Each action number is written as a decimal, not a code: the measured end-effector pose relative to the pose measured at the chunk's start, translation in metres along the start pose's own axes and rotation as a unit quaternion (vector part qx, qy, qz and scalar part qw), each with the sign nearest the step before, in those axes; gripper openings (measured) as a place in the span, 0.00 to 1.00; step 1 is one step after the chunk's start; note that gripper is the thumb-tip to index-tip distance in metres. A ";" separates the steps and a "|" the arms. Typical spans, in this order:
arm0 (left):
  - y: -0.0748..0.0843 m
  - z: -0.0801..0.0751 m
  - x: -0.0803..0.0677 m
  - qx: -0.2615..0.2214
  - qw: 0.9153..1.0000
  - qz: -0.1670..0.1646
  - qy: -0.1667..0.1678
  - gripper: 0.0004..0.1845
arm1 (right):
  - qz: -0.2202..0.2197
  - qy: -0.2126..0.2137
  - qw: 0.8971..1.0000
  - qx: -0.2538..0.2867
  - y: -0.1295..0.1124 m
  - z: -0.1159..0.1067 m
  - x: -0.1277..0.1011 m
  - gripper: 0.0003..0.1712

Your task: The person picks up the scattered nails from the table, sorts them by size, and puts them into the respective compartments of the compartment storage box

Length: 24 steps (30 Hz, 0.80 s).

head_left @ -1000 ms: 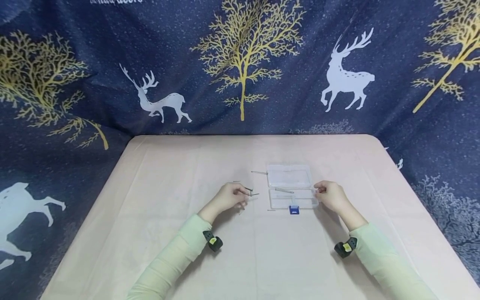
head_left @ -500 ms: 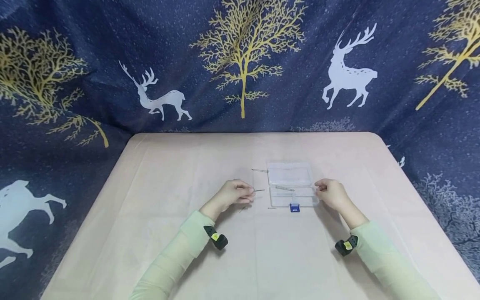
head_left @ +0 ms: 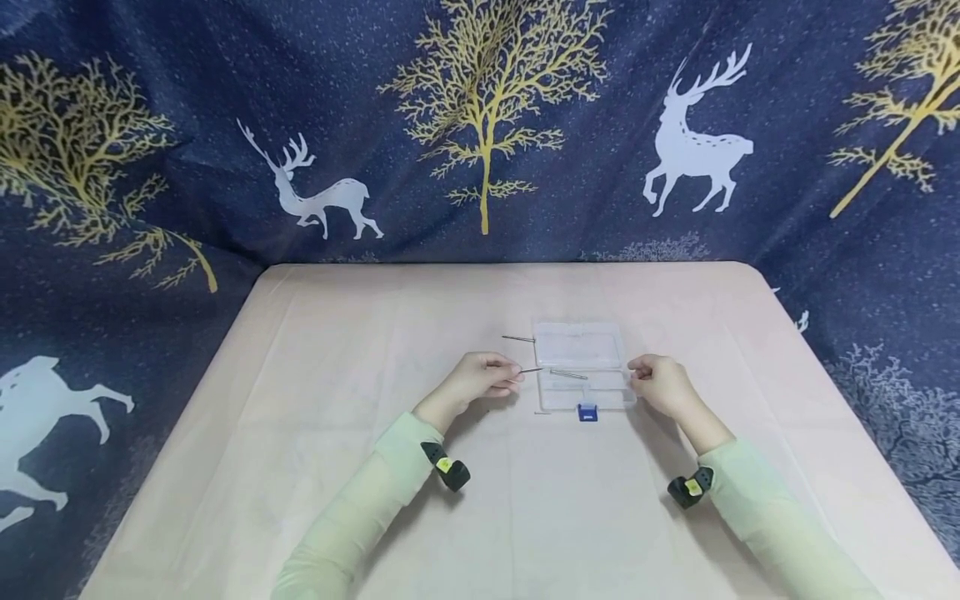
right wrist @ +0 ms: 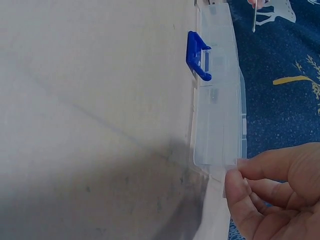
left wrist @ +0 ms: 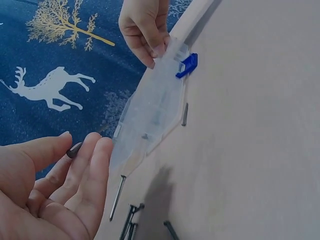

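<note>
My left hand (head_left: pixel 480 382) pinches a thin dark nail (head_left: pixel 531 370) between thumb and fingertips. The nail points right, its tip close to the left side of a clear plastic box (head_left: pixel 549 400). In the left wrist view, the nail's dark end (left wrist: pixel 74 150) shows between the fingertips. My right hand (head_left: pixel 662 387) grips the box's right end with thumb and fingers. The box lies with its lid (head_left: pixel 578 345) folded back, and a blue latch (head_left: pixel 588 412) hangs at the front. Another nail (head_left: pixel 568 374) lies across the box's back edge.
A long nail (head_left: pixel 517 338) lies left of the lid, and a short nail (head_left: pixel 542 413) lies by the box's front left corner. Several more nails (left wrist: pixel 129 222) lie on the table below the left hand. A dark blue patterned cloth (head_left: pixel 450 167) hangs behind the table.
My left hand has turned and moved right towards the box with the nail, which now points straight at it. The right hand stays at the box's end.
</note>
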<state>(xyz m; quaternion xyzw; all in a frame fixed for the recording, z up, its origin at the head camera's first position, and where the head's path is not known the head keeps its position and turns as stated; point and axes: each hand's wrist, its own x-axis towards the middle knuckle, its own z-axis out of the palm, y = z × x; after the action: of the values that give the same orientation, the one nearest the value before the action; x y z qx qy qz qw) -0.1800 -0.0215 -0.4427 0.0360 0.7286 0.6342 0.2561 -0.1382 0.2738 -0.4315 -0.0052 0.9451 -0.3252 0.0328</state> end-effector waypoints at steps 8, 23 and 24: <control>0.006 0.009 0.006 -0.004 1.000 0.000 -0.007 0.14 | -0.002 0.004 1.000 0.000 0.001 0.001 0.000 0.16; 0.011 0.028 0.026 0.011 1.000 -0.006 -0.026 0.15 | -0.008 0.010 1.000 0.001 0.003 0.002 0.000 0.17; 0.012 0.030 0.027 0.012 1.000 -0.005 -0.028 0.15 | -0.007 0.009 1.000 0.003 0.002 0.002 0.000 0.17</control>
<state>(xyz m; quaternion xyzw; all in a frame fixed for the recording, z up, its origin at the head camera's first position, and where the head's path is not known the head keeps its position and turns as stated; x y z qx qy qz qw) -0.1944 0.0179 -0.4418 0.0526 0.7291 0.6228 0.2790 -0.1383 0.2746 -0.4342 -0.0084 0.9442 -0.3284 0.0225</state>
